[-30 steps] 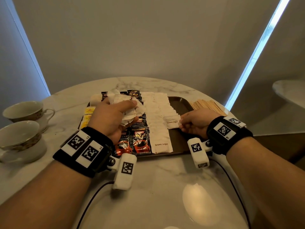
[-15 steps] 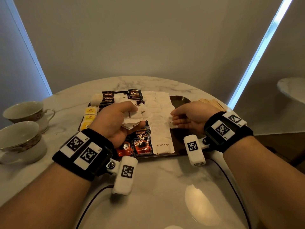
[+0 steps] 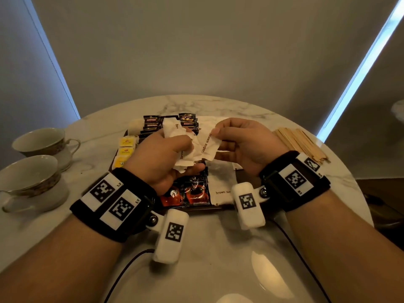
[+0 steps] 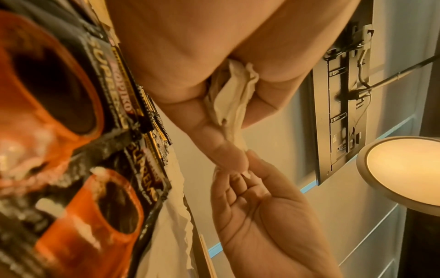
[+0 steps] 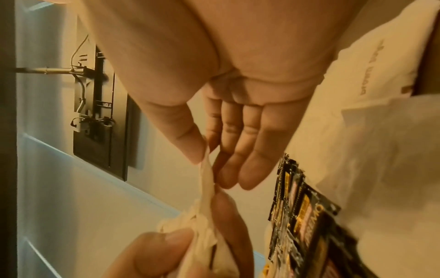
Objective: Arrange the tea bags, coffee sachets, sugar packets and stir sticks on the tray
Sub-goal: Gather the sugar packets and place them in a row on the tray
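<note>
My left hand (image 3: 168, 158) grips a bunch of white brown sugar packets (image 3: 182, 147) above the dark tray (image 3: 218, 209). My right hand (image 3: 238, 143) pinches one packet (image 3: 207, 145) from that bunch between thumb and forefinger; the wrist views show the same bunch (image 4: 234, 97) and the pinched packet (image 5: 205, 180). On the tray lie yellow tea bags (image 3: 125, 150), black coffee sachets (image 3: 150, 124), orange-cup coffee sachets (image 3: 188, 191) and a row of sugar packets (image 3: 220, 186). Wooden stir sticks (image 3: 299, 143) lie on the table right of the tray.
Two gold-rimmed teacups (image 3: 30, 180) (image 3: 43, 143) stand at the left of the round marble table (image 3: 218, 259). The table's edge curves close behind the stir sticks. Cables run from both wrist cameras across the near tabletop.
My right hand left the sugar row on the tray, rose toward the left hand and now pinches a packet from the bunch. The left hand lifted slightly with its bunch.
</note>
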Demonstrator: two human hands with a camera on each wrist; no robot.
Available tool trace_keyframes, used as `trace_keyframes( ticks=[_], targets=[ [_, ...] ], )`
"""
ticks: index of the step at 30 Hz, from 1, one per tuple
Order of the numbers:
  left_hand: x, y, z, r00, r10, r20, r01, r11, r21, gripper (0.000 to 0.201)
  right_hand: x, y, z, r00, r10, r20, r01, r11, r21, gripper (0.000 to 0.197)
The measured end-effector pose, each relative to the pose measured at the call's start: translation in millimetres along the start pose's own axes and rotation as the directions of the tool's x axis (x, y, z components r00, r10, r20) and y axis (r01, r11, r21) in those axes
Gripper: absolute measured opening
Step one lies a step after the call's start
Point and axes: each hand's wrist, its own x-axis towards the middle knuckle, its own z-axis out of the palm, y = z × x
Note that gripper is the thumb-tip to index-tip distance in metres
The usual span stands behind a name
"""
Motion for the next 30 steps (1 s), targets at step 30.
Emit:
trace_keyframes(
  ticks=[30],
  targets=[
    [9, -10, -2, 0.982, 0.166, -0.09, -0.161, 0.986, 0.052, 0.033, -11, 8, -6, 0.994, -0.078, -0.071, 0.071, 0.993, -0.094, 0.006]
  ],
)
